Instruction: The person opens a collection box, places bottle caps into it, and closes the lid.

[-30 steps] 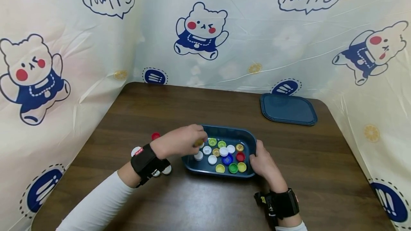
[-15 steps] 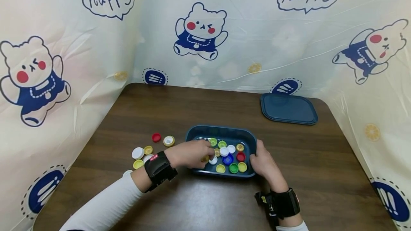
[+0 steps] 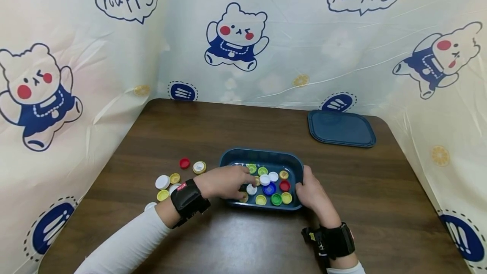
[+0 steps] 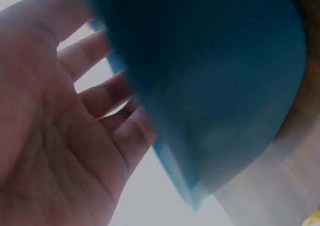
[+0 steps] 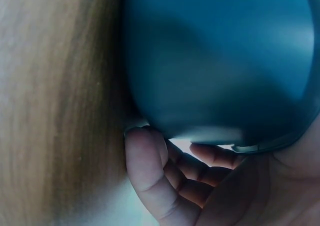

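A dark blue rectangular tray (image 3: 266, 152) on the table has bottle caps spread inside it, among them a blue cap (image 3: 269, 188), a red cap (image 3: 284, 185), a green cap (image 3: 276, 199) and several white and yellow ones. My left hand (image 3: 224, 182) reaches over the tray's left end with its fingers extended down among the caps. Just below those fingers lies a gold cap (image 3: 244, 198). In the left wrist view the fingers pass behind the tray's wall (image 4: 215, 76), tips hidden. My right hand (image 3: 313, 191) grips the tray's right end, thumb and fingers curled at its wall (image 5: 215, 61).
Left of the tray lie loose caps: a red bottle cap (image 3: 184, 163), a gold-rimmed white one (image 3: 199, 167), a white one (image 3: 162, 181) and several more, some partly hidden by my left arm. A flat dark blue lid (image 3: 341, 128) rests at the back right of the wooden table (image 3: 228, 126).
My left hand has moved rightward and down into the tray. The gold cap it pinched now lies near the tray's front left. My right hand has stayed on the tray.
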A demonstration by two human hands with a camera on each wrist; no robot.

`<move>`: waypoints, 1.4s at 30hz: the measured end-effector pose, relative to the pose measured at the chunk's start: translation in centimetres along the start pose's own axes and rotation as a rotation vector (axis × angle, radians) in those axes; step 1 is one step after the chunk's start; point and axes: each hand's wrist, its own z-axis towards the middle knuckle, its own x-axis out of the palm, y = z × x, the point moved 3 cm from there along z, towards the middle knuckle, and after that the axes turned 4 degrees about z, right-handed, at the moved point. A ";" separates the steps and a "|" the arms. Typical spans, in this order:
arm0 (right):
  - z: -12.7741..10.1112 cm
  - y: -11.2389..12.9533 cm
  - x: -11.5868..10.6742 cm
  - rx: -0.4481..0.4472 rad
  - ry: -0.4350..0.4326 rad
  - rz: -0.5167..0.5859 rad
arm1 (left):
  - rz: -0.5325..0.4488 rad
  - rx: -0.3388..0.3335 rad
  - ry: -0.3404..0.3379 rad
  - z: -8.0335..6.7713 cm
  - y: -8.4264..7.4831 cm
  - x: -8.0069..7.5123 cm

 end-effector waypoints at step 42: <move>0.1 -0.2 0.1 0.000 0.001 -0.002 | -0.039 -0.424 -0.067 -6.1 11.6 -0.2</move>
